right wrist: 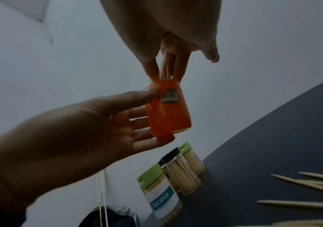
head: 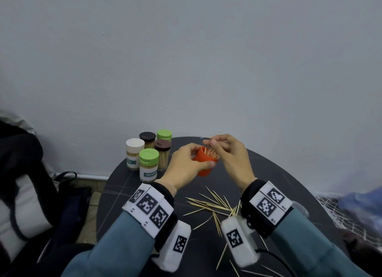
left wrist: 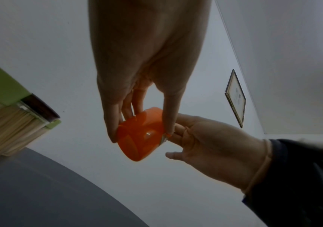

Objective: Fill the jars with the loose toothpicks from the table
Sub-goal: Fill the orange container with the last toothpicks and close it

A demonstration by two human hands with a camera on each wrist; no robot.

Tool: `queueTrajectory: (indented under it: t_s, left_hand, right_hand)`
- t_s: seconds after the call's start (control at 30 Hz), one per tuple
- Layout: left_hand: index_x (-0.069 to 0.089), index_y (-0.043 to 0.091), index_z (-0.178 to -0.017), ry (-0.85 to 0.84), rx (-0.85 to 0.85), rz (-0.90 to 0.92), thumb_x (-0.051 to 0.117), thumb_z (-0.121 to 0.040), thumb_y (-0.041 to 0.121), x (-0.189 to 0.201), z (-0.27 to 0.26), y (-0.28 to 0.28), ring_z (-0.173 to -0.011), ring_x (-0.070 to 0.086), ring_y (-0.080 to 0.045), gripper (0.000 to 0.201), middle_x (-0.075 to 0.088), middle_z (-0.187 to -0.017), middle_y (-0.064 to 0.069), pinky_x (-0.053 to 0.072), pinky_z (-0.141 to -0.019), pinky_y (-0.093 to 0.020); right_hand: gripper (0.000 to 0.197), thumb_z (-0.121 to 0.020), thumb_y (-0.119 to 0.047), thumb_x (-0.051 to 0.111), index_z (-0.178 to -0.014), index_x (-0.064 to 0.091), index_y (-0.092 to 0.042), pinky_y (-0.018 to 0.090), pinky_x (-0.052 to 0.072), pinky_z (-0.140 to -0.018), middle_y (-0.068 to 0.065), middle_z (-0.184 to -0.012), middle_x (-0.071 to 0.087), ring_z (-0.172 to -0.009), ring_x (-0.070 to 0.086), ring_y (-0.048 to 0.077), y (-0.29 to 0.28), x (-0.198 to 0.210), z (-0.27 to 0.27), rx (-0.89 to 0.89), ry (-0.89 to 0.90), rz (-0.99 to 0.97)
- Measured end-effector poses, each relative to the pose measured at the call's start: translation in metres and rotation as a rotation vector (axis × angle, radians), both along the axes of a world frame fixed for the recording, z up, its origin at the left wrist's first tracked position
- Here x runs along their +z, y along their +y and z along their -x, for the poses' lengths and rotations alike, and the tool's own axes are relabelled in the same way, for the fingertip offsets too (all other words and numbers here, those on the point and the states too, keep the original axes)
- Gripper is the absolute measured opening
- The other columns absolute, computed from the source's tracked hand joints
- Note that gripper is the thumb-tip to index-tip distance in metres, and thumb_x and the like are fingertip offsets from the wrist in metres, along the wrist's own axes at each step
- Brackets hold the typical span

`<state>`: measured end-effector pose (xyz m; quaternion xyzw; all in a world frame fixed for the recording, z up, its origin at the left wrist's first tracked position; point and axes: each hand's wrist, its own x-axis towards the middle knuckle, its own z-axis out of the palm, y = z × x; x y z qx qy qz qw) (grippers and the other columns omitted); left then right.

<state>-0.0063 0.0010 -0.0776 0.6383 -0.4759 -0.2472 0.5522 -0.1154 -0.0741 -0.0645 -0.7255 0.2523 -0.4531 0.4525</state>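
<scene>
My left hand [head: 203, 159] grips an open orange jar [head: 204, 167], lifted and tilted above the dark round table [head: 279, 173]. Toothpick tips stick out of its mouth. My right hand [head: 211, 143] hovers right over that mouth and pinches a few toothpicks [head: 214, 135]. In the right wrist view these toothpicks [right wrist: 165, 72] point down into the orange jar [right wrist: 166, 112]. In the left wrist view, fingers [left wrist: 111, 127] and thumb clasp the jar [left wrist: 141, 135] from both sides. Loose toothpicks [head: 215, 206] lie scattered near the table's front, between my wrists.
Several capped, full toothpick jars [head: 148, 159] stand grouped at the table's back left edge, close to the wall. A dark bag [head: 24, 183] sits on the floor to the left. More loose toothpicks [right wrist: 312, 184] lie on the table at the right.
</scene>
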Motion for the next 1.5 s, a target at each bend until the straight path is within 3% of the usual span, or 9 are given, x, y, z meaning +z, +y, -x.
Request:
queueTrajectory:
  t_s: [0.1,0.33,0.63,0.73,0.87,1.07,1.17,1.3,1.5]
  left_hand:
    - [0.055,0.013,-0.123,-0.007,-0.008,-0.01,0.078,-0.076,0.02,0.0,0.001,-0.001,-0.109,0.059,-0.015,0.053,0.063,-0.117,-0.003,0.047,-0.094,-0.028]
    - [0.052,0.013,-0.127,-0.016,-0.015,-0.032,0.077,-0.076,0.022,0.0,0.003,-0.002,-0.113,0.056,-0.017,0.058,0.06,-0.123,-0.004,0.047,-0.095,-0.029]
    - [0.055,0.011,-0.126,0.023,0.058,0.024,0.08,-0.073,0.021,0.007,-0.013,0.001,-0.108,0.059,-0.018,0.06,0.06,-0.121,-0.004,0.049,-0.093,-0.031]
    - [0.055,0.008,-0.126,0.042,0.09,0.044,0.08,-0.073,0.019,0.01,-0.021,0.004,-0.105,0.058,-0.015,0.059,0.06,-0.12,-0.004,0.047,-0.087,-0.024]
    - [0.051,0.01,-0.129,0.041,0.115,0.039,0.077,-0.076,0.019,0.012,-0.027,0.01,-0.103,0.051,-0.011,0.06,0.055,-0.119,-0.002,0.045,-0.084,-0.025]
    - [0.048,0.011,-0.132,0.045,0.117,0.019,0.076,-0.078,0.02,0.014,-0.033,0.016,-0.107,0.051,-0.013,0.061,0.054,-0.126,-0.002,0.046,-0.087,-0.029]
    - [0.048,0.011,-0.131,0.057,0.113,0.018,0.076,-0.078,0.019,0.016,-0.034,0.017,-0.108,0.052,-0.014,0.061,0.054,-0.128,-0.004,0.048,-0.088,-0.032]
    - [0.047,0.011,-0.132,0.046,0.113,0.021,0.075,-0.078,0.02,0.016,-0.033,0.017,-0.11,0.052,-0.015,0.062,0.055,-0.128,-0.005,0.046,-0.089,-0.027]
    - [0.048,0.011,-0.132,0.009,0.1,0.011,0.076,-0.078,0.022,0.017,-0.024,0.011,-0.106,0.05,-0.011,0.062,0.054,-0.123,0.0,0.042,-0.087,-0.024]
  right_hand:
    - [0.008,-0.095,-0.017,0.053,-0.091,0.058,-0.013,0.012,0.049,-0.074,0.0,-0.091,0.073,-0.088,0.068,0.007,-0.002,0.002,0.002,0.003,0.003,0.012]
    - [0.01,-0.094,-0.019,0.054,-0.092,0.061,-0.014,0.001,0.043,-0.069,-0.005,-0.09,0.073,-0.09,0.066,0.003,-0.008,0.001,0.009,-0.043,0.048,0.068]
    - [0.017,-0.097,-0.014,0.046,-0.086,0.06,-0.016,0.025,0.045,-0.091,-0.002,-0.088,0.069,-0.092,0.063,0.014,-0.029,-0.005,0.013,-0.109,0.083,0.002]
    - [0.013,-0.091,-0.004,0.053,-0.09,0.061,-0.015,0.028,0.046,-0.094,0.004,-0.095,0.068,-0.094,0.062,0.016,-0.042,-0.01,0.013,-0.075,0.318,0.002]
    - [0.019,-0.089,-0.005,0.059,-0.107,0.064,-0.008,0.023,0.043,-0.095,0.005,-0.112,0.066,-0.108,0.06,0.017,-0.051,-0.014,0.001,0.109,0.897,0.161]
    - [0.049,-0.097,-0.007,0.039,-0.143,0.036,-0.021,0.03,0.027,-0.109,0.002,-0.147,0.039,-0.135,0.037,0.021,-0.027,-0.018,-0.041,0.364,1.45,0.357]
    - [0.055,-0.097,-0.006,0.035,-0.147,0.028,-0.027,0.031,0.024,-0.111,0.002,-0.152,0.031,-0.137,0.034,0.023,-0.02,-0.027,-0.048,0.422,1.554,0.457]
    - [0.053,-0.096,-0.006,0.036,-0.145,0.033,-0.024,0.029,0.023,-0.113,-0.007,-0.152,0.03,-0.137,0.034,0.019,-0.025,-0.03,-0.038,0.451,1.542,0.542]
    - [0.047,-0.096,-0.011,0.039,-0.141,0.04,-0.022,0.032,0.028,-0.113,-0.005,-0.148,0.039,-0.133,0.04,0.02,-0.047,-0.03,0.013,0.313,1.575,0.517]
